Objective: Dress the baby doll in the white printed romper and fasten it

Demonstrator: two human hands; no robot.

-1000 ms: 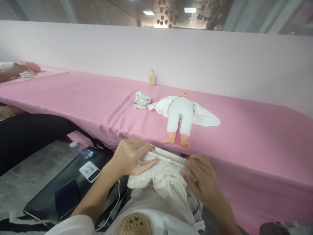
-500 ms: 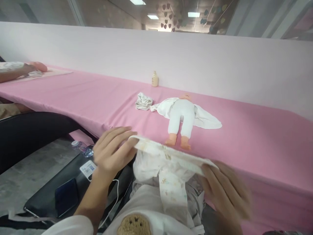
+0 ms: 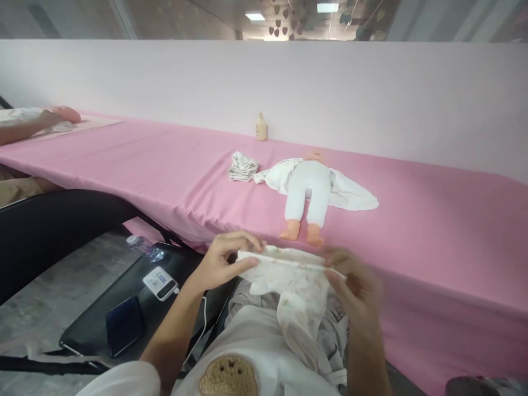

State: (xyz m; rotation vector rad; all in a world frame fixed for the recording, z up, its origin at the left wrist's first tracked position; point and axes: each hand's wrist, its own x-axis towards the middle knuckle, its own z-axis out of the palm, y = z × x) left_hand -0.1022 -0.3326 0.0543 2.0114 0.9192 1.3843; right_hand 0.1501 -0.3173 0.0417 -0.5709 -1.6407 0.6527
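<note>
We held patterned white cloth (image 3: pixel 299 275) between us and pink table (image 3: pixel 416 220), near feet of doll (image 3: pixel 308 184). Left hand (image 3: pixel 226 263) pinched one end of edge; right hand (image 3: pixel 358 286), blurred, clamped on other. Step, we judged, was straightening edge; next move called for even grip.

I take this for baby-care training room. Long bench (image 3: pixel 433 214) under pink cloth (image 3: pixel 165 159) runs along white wall (image 3: pixel 371 99); on it I see dressed doll (image 3: pixel 308 187), folded cloths (image 3: pixel 242 168), bottle (image 3: pixel 260 127). Farther left, another person's arm (image 3: pixel 20 131) at second doll-like figure (image 3: pixel 68 114). Black chair (image 3: pixel 61 231) beside bench. Above wall, hanging heart shapes (image 3: pixel 278 23), ceiling light panels (image 3: pixel 328 7).
</note>
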